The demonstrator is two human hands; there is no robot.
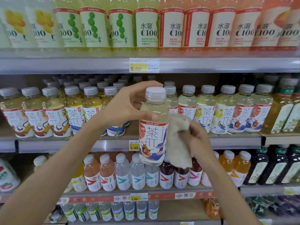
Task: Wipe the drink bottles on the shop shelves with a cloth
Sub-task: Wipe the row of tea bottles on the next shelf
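My left hand [129, 104] grips a pale tea bottle [153, 127] by its shoulder, just below the white cap, and holds it upright in front of the middle shelf. The bottle has a white label with a red band and a blue and orange drawing. My right hand [198, 137] holds a beige cloth [177, 140] pressed against the bottle's right side. The cloth hangs down past the bottle's lower edge. A gap in the middle shelf row [133, 127] shows behind the held bottle.
Rows of similar tea bottles [206, 109] fill the middle shelf on both sides. Large C100 bottles [146, 28] stand on the top shelf. Coloured drink bottles [107, 172] line the shelf below. Yellow price tags [138, 67] sit on the shelf rails.
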